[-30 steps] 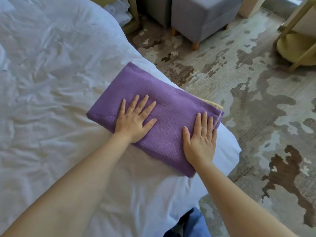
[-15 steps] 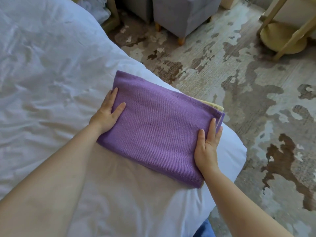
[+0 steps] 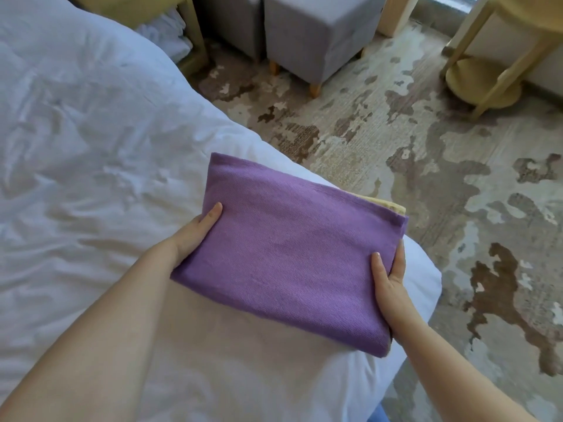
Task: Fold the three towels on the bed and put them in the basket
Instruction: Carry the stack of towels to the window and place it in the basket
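Spreading across the left and lower part: bed [image 3: 91, 132] under a rumpled white cover, lying in soft daylight. Covering the floor to the right: pale rug [image 3: 396, 166] mottled with brown and grey patches. Standing along the far edge: two grey upholstered cube stools [image 3: 313, 38] on short wooden legs, side by side; yellowish wooden frame [image 3: 195, 41] just left of them, holding bunched white fabric [image 3: 166, 35]; pale yellow round side table [image 3: 487, 83] with slanted legs and a lower shelf, at the far right.
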Available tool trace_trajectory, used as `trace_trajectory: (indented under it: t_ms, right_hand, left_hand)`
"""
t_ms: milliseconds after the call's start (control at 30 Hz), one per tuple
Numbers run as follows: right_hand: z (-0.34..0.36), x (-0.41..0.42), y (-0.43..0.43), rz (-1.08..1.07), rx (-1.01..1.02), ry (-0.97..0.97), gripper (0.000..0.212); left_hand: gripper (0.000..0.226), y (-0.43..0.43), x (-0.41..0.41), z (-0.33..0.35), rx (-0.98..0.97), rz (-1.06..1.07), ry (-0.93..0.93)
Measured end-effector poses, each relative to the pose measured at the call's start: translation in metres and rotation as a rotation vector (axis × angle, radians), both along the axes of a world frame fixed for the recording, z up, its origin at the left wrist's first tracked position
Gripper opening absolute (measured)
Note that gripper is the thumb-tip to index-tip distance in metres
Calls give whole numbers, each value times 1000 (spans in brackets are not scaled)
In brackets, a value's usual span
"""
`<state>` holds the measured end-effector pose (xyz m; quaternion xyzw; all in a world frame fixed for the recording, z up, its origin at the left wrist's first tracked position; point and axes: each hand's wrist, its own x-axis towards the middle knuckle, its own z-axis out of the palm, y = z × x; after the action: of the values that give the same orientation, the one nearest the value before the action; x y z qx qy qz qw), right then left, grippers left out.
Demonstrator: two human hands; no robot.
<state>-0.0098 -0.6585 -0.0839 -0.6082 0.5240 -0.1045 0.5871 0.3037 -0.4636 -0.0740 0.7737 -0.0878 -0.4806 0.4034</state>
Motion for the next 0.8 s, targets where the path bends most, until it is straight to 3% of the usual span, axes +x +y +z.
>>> trace_trajectory:
  t_ms: [133, 333, 600, 800]
  right_hand:
    - [15, -14, -2, -38, 187, -81, 74]
    - [70, -23, -41, -38, 85, -126, 34]
    - [176, -59, -105, -1, -103, -158, 42]
    - [213, -97, -173, -31, -171, -176, 42]
  left_hand:
    - [90, 11, -16, 29, 39, 77, 136]
    - [84, 9, -52, 90, -52, 127, 126]
    - [81, -45, -96, 186, -137, 167, -10]
    - [69, -126, -124, 231, -158, 79, -62]
